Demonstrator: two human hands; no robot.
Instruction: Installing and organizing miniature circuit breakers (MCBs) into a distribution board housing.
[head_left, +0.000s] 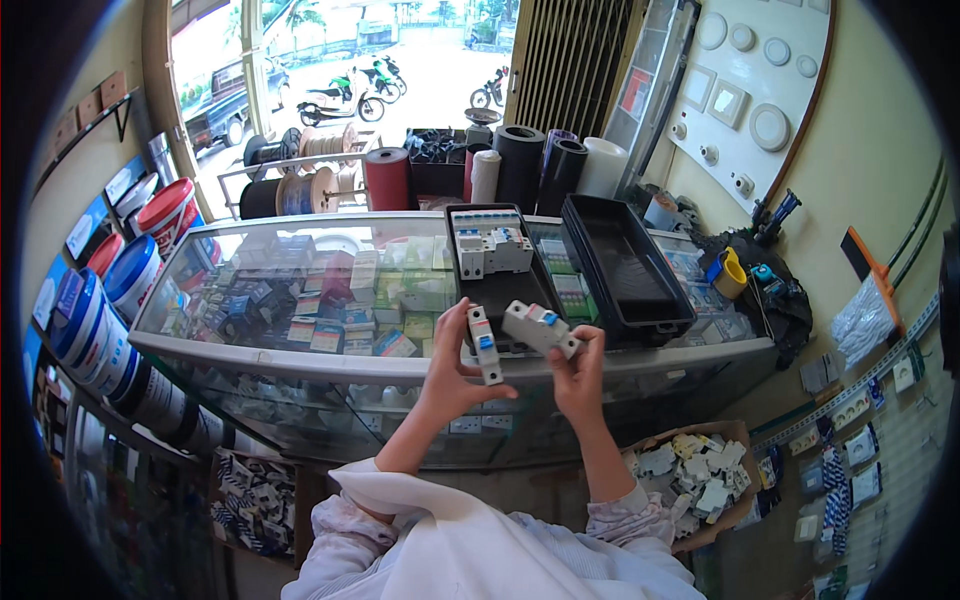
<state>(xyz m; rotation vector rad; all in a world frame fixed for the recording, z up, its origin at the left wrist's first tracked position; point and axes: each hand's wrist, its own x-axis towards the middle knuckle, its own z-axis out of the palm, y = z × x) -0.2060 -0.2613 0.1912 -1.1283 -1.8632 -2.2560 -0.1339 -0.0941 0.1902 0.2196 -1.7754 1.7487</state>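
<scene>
Head view showed, at the centre of the frame, the left hand (452, 375) pinching a narrow white circuit breaker (485, 344) upright between thumb and fingers. Just beside it, the right hand (580, 375) gripped a wider white breaker (540, 327), tilted. Both were above the front edge of the glass bench (300, 350). Behind them, a black tray (500, 290) on the bench carried more breakers (492, 250).

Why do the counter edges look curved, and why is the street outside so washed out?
In the head view the fisheye lens bends straight lines toward the rim, so the glass counter bows and the corners go black. Daylight overexposes the street beyond the doorway, and it glares on the countertop. The left hand and right hand, each holding a white circuit breaker, stay sharp and evenly lit.
</scene>
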